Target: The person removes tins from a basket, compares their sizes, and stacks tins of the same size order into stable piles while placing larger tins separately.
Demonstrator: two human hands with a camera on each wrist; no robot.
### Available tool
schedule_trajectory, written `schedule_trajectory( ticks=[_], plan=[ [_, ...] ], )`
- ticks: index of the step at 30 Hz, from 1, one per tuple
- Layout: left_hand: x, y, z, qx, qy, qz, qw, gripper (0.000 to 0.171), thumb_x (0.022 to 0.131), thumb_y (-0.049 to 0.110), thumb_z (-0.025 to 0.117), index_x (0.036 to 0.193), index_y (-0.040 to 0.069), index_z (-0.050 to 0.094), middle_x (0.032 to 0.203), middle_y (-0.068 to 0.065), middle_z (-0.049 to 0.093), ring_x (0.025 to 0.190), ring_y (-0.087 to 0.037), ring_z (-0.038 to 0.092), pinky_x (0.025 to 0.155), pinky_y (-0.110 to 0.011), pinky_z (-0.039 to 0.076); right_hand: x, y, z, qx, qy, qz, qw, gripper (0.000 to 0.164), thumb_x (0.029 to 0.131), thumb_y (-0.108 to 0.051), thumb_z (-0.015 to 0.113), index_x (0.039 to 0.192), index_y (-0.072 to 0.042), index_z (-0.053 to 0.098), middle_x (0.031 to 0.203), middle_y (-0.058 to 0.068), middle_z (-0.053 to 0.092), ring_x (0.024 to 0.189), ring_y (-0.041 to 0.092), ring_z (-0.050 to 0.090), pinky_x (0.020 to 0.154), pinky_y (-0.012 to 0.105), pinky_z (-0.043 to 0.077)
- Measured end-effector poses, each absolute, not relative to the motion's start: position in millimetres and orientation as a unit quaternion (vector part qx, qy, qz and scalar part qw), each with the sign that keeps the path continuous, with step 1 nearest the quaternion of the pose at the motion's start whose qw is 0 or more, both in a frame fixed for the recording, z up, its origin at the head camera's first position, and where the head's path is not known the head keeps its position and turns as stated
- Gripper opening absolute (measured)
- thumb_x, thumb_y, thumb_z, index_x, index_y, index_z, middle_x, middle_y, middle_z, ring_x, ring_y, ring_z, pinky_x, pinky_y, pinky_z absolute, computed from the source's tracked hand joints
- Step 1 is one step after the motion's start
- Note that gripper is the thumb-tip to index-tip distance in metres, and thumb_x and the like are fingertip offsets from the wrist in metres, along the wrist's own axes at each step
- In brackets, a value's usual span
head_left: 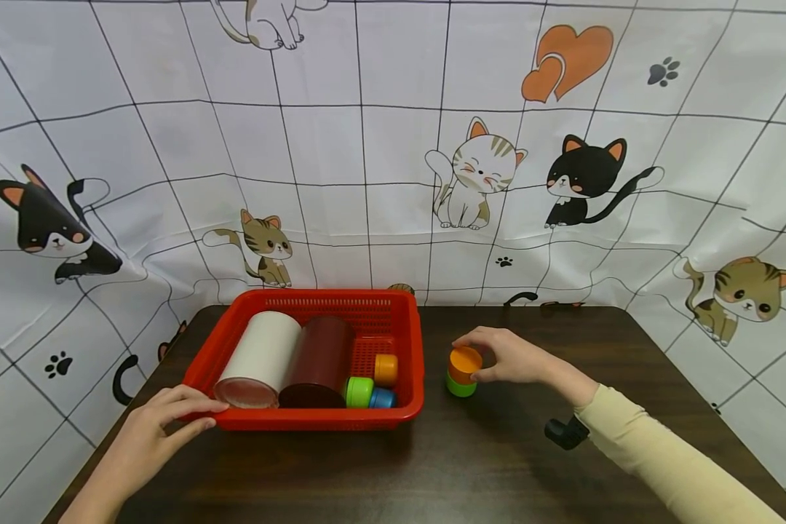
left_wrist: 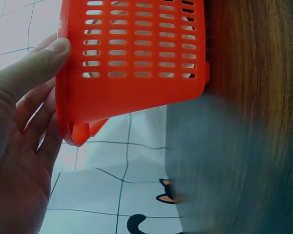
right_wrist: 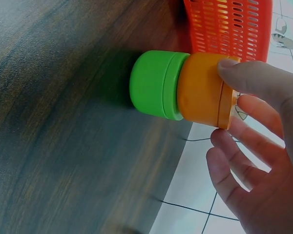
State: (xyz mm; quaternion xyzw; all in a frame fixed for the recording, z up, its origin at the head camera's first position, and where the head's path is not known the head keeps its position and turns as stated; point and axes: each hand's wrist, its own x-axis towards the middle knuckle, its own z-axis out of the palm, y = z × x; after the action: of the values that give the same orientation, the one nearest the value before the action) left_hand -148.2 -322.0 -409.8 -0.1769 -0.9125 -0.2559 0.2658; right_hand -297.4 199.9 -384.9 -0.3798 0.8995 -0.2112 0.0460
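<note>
My left hand (head_left: 153,429) grips the near left corner of a red plastic basket (head_left: 314,419), its thumb (left_wrist: 44,58) against the rim in the left wrist view. To the right of the basket, my right hand (head_left: 512,356) holds a small orange jar (head_left: 463,365) by its upper end, between thumb and fingers. The orange jar sits on top of a green jar (head_left: 461,388), end to end. In the right wrist view both jars show rounded bottoms, and the green jar (right_wrist: 151,84) is at the table.
Inside the basket lie a white cylinder (head_left: 262,349), a dark brown cylinder (head_left: 319,356), and small orange (head_left: 386,370), green (head_left: 359,391) and blue (head_left: 383,398) jars. A dark wood table (head_left: 498,451) is under everything. A cat-print sheet (head_left: 393,145) hangs around it.
</note>
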Motion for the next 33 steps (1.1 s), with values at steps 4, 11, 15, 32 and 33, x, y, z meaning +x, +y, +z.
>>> schedule_trajectory(
  ticks=[4,11,15,32,33],
  plan=[
    [-148.2,-321.9,-409.6,-0.175,-0.911,-0.257,0.271,0.045,0.065,0.0,0.086,0.098,0.029,0.077,0.095,0.013,0.065,0.095,0.015,0.044,0.081,0.002,0.036,-298.8,200.5,-382.0,-0.378,0.898,-0.217,0.058,0.052,0.085,-0.019,0.078,0.133,-0.01,0.059,0.127,0.004,0.063,0.109,0.02,0.06,0.094,0.04,0.054],
    [-147.7,-321.2,-409.5,-0.182,-0.91,-0.257,0.268,0.045,0.065,0.0,0.086,0.098,0.028,0.077,0.095,0.015,0.064,0.094,0.015,0.045,0.08,0.001,0.036,-301.6,199.8,-369.2,-0.381,0.9,-0.206,0.051,0.051,0.085,-0.021,0.078,0.132,-0.014,0.06,0.129,0.004,0.063,0.112,0.022,0.062,0.094,0.042,0.054],
    [-147.7,-321.9,-410.1,-0.179,-0.912,-0.255,0.267,0.046,0.065,0.0,0.086,0.099,0.03,0.077,0.096,0.015,0.064,0.094,0.015,0.044,0.08,0.001,0.036,-303.9,196.2,-359.1,-0.381,0.901,-0.199,0.047,0.051,0.085,-0.022,0.078,0.133,-0.014,0.06,0.132,0.005,0.062,0.113,0.023,0.062,0.097,0.044,0.053],
    [-148.8,-324.4,-411.4,-0.173,-0.915,-0.253,0.263,0.045,0.068,0.003,0.085,0.1,0.033,0.076,0.097,0.015,0.064,0.095,0.015,0.044,0.082,0.0,0.036,-315.5,154.8,-317.7,-0.414,0.896,-0.154,0.046,0.048,0.088,-0.023,0.074,0.133,-0.013,0.059,0.131,0.007,0.064,0.113,0.026,0.061,0.097,0.045,0.052],
    [-148.8,-324.4,-411.4,-0.172,-0.915,-0.253,0.263,0.045,0.068,0.003,0.085,0.1,0.033,0.076,0.097,0.014,0.064,0.095,0.015,0.044,0.082,0.001,0.036,-317.0,151.4,-315.5,-0.42,0.894,-0.151,0.047,0.048,0.089,-0.023,0.074,0.133,-0.012,0.06,0.131,0.006,0.064,0.113,0.025,0.061,0.097,0.044,0.052]
  ],
)
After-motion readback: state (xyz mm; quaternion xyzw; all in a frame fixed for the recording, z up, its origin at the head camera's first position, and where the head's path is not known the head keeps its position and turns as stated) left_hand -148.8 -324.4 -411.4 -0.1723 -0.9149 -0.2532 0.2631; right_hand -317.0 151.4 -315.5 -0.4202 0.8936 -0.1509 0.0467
